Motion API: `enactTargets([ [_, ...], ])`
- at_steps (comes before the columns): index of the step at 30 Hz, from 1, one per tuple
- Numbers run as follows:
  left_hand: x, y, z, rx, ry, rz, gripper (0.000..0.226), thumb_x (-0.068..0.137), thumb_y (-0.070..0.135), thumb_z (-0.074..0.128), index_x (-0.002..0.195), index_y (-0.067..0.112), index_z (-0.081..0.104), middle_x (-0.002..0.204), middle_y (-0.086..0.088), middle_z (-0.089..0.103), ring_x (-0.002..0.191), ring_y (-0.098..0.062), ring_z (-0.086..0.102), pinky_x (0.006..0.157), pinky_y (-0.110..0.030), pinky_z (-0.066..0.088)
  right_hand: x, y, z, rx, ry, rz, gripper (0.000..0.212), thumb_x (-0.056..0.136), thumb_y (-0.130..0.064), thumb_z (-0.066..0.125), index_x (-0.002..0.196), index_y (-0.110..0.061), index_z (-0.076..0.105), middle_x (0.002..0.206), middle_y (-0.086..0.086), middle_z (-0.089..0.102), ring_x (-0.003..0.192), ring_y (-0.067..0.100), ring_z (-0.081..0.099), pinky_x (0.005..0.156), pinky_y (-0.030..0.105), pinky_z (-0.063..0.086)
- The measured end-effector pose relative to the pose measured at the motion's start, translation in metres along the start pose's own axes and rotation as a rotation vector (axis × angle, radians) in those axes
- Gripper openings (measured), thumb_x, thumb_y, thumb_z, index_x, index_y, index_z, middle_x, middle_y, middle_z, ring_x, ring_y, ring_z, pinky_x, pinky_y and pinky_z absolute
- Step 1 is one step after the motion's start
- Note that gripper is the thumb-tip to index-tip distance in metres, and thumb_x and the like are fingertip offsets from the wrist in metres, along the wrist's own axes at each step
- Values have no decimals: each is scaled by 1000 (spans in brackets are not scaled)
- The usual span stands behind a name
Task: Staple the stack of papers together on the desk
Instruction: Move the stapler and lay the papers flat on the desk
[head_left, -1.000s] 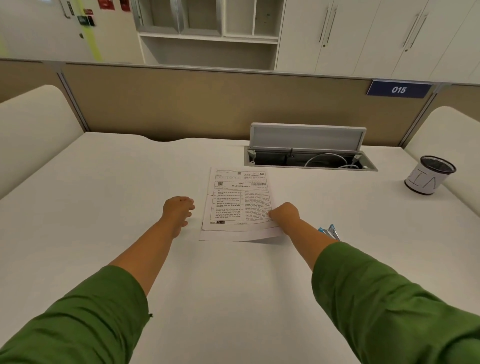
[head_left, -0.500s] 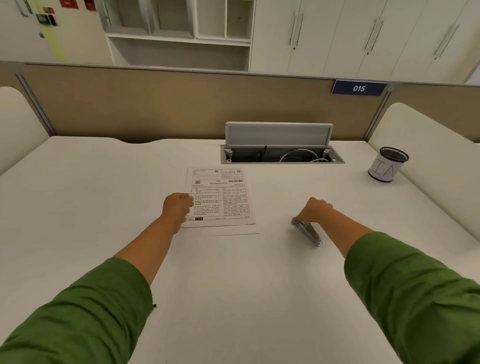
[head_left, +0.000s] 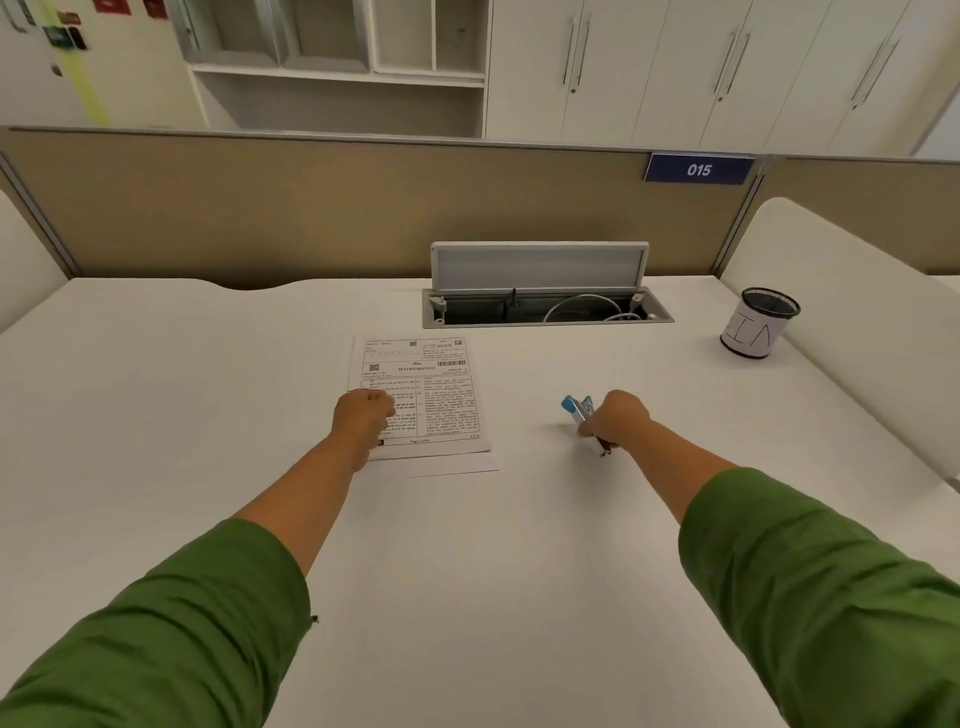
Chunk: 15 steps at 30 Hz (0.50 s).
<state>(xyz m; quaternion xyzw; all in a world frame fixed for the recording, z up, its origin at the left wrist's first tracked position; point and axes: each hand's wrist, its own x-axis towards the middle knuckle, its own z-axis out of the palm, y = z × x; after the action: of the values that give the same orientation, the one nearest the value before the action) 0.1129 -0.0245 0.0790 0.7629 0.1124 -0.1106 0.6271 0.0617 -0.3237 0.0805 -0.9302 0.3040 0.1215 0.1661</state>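
The left hand (head_left: 363, 418) is curled into a loose fist and pressed down on the left edge of the stack of papers (head_left: 423, 400), its knuckles laid over the printed text. The stack is seen flat on the white worktop (head_left: 208, 389), just in front of the open cable tray (head_left: 545, 306), with a lower sheet pushed out past the bottom edge of the top page. The right hand (head_left: 618, 421) is closed around the stapler (head_left: 582, 413), well apart from the papers on their right; the blue front end is pointed up and toward the stack, while the dark rear end is seen below the fingers, close to the worktop. Whether the stapler is touching the surface cannot be told. Both arms are stretched forward, forearms bare, green sleeves (head_left: 831, 597) pushed up near the elbows. A mesh pen cup (head_left: 758, 330) wrapped in paper is stood at the far right of the worktop.
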Motion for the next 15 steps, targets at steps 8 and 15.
enactTargets([
  [8,15,-14,-8,34,69,7,15,88,10,51,76,19,55,95,-7,60,70,-14,52,57,-25,40,38,-42,14,201,124,-25,26,77,-24,69,72,-10,47,61,1,47,49,13,48,43,23,33],
  [15,31,-14,-11,11,110,-31,10,85,7,56,85,17,58,96,-6,61,68,-13,54,54,-26,41,66,-71,31,247,116,-51,18,82,-19,62,82,-9,48,71,4,48,71,19,51,62,27,40],
])
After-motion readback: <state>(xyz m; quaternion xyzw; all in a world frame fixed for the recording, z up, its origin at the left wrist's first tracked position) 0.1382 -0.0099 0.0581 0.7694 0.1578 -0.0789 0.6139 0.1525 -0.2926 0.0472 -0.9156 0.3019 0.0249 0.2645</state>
